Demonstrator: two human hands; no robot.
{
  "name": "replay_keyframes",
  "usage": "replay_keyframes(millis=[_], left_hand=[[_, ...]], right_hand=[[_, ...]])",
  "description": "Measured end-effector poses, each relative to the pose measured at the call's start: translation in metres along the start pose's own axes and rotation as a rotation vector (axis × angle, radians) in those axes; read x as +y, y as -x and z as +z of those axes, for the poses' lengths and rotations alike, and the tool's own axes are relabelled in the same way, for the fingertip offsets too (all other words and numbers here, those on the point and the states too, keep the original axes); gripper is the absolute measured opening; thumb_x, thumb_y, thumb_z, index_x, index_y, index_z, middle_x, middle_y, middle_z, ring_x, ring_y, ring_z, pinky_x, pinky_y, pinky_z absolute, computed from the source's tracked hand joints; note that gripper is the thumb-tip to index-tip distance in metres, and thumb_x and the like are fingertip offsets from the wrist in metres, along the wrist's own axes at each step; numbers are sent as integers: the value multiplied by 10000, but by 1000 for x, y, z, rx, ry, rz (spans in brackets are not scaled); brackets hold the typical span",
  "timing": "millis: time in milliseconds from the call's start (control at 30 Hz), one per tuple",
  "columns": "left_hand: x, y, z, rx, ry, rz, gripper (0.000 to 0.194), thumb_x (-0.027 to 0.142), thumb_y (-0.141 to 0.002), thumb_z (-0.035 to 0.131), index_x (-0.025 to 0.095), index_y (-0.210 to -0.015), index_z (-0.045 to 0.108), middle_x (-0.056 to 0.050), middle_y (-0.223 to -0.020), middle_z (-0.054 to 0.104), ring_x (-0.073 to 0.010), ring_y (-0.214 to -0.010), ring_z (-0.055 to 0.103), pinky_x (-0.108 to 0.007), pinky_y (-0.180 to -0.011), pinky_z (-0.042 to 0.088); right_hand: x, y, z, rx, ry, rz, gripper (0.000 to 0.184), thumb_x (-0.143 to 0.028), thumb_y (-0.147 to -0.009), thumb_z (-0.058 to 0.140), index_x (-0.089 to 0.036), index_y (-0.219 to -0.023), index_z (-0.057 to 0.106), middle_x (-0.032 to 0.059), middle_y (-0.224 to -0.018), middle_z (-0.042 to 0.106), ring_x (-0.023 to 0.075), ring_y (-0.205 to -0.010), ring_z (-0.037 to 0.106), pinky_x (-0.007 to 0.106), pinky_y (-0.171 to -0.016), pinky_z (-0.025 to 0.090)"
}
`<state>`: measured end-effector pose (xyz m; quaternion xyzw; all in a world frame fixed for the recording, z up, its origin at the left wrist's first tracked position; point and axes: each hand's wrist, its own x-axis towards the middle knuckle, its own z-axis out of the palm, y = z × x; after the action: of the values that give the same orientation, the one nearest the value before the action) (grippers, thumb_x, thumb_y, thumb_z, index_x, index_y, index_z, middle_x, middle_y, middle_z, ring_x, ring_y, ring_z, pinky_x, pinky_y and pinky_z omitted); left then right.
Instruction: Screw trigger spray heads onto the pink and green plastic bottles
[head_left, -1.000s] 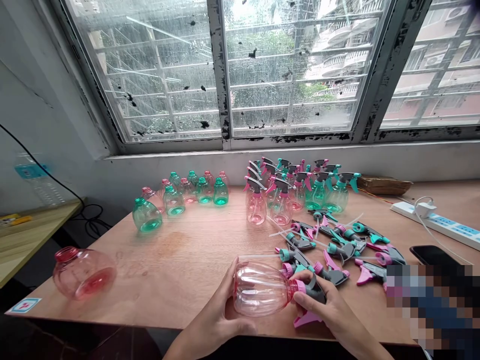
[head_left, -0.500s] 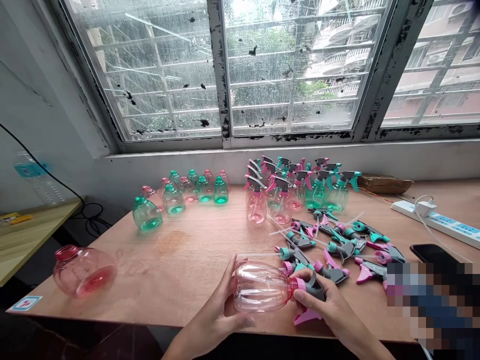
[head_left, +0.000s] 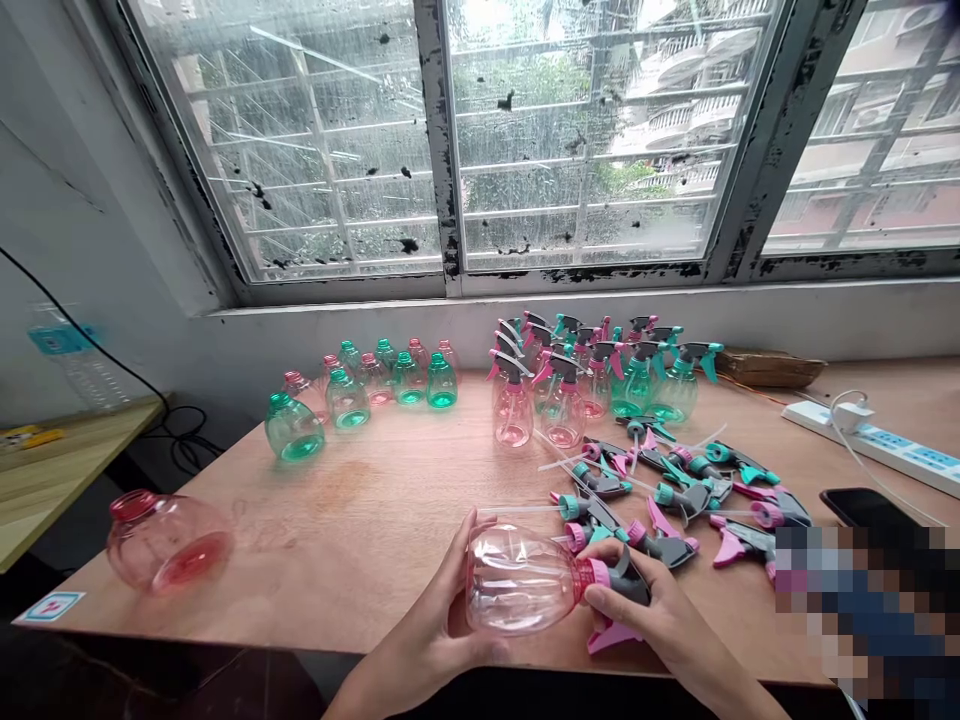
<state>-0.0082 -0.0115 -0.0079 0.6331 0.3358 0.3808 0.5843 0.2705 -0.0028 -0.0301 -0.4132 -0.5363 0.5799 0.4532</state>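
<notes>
A clear pink spray bottle [head_left: 521, 582] lies sideways between my hands, above the table's front edge. My left hand [head_left: 442, 610] is wrapped round its base end. At the neck, my right hand [head_left: 649, 605] grips the pink collar of the spray head [head_left: 626, 582], whose pink trigger points down. The collar sits on the bottle's neck; I cannot tell how tightly. Just beyond my right hand lies a heap of loose spray heads [head_left: 679, 490], grey with pink or teal parts, some with white tubes.
Bottles with spray heads [head_left: 562, 412] stand in a group by the window wall. Open pink and green bottles [head_left: 349, 402] stand left of them, and one pink bottle [head_left: 171, 545] is at the front left. A phone [head_left: 874, 508] and a power strip [head_left: 885, 445] lie right.
The pink bottle has tilted slightly, its base end a little lower and closer to me. Both hands keep nearly the same place and grip.
</notes>
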Motion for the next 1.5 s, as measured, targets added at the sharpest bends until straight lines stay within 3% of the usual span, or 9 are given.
replay_keyframes(millis=[233, 400, 533, 700, 867, 1033, 1233, 1500], left_hand=[[-1, 0, -2, -52, -28, 24, 977, 275, -900, 755, 499, -1567, 78, -34, -1683, 185, -283, -1413, 446, -468, -1181, 366], [-4, 1, -3, -44, -36, 23, 1074, 270, -856, 803, 486, -1573, 34, -33, -1687, 171, -290, -1444, 398, -466, -1208, 322], [-3, 1, -2, -44, -10, 7, 1026, 306, -864, 794, 433, -1588, 79, -46, -1692, 158, -305, -1511, 280, -487, -1241, 248], [-1, 0, -2, -53, -39, 42, 964, 328, -900, 753, 490, -1571, 81, -59, -1674, 188, -293, -1367, 487, -510, -1186, 341], [-1, 0, -2, -42, -68, 36, 1010, 336, -881, 773, 492, -1572, 52, -57, -1672, 194, -300, -1380, 472, -512, -1198, 320], [-1, 1, -1, -16, -13, 7, 988, 307, -852, 804, 456, -1576, 149, -22, -1686, 183, -305, -1497, 304, -477, -1236, 268], [-1, 0, -1, -34, -52, 14, 974, 297, -880, 776, 520, -1558, 113, -32, -1655, 239, -275, -1312, 535, -492, -1164, 386], [-1, 1, -3, -55, -1, -17, 1014, 315, -867, 785, 447, -1584, 81, -65, -1682, 175, -321, -1385, 468, -523, -1160, 379]], right_hand=[[0, 1, 0, 5, -50, 13, 377, -461, -850, 776, -191, -1039, 592, -44, -639, 687, 162, -619, 617, 289, -644, 447], [0, 2, 0, -2, -27, 1, 359, -460, -847, 779, -194, -1011, 603, -50, -649, 681, 153, -618, 616, 277, -631, 448], [1, 1, 0, -11, -33, -8, 356, -461, -837, 788, -192, -994, 617, -51, -656, 671, 148, -615, 610, 269, -619, 450], [3, 1, -1, 9, -43, 7, 375, -461, -840, 787, -190, -1029, 610, -48, -630, 675, 151, -605, 604, 274, -627, 445], [2, -1, 0, 13, -27, -6, 361, -454, -840, 786, -195, -1021, 611, -49, -648, 671, 158, -613, 605, 281, -631, 442], [0, 0, 0, 13, -3, -6, 357, -448, -836, 787, -194, -1023, 622, -47, -680, 661, 164, -632, 598, 291, -637, 438], [2, 2, -1, 21, -21, 10, 369, -462, -838, 779, -194, -1017, 600, -46, -643, 667, 174, -609, 606, 309, -634, 439], [-2, 1, 1, -1, -17, 6, 348, -454, -824, 790, -196, -994, 629, -41, -657, 664, 181, -617, 622, 311, -624, 472]])
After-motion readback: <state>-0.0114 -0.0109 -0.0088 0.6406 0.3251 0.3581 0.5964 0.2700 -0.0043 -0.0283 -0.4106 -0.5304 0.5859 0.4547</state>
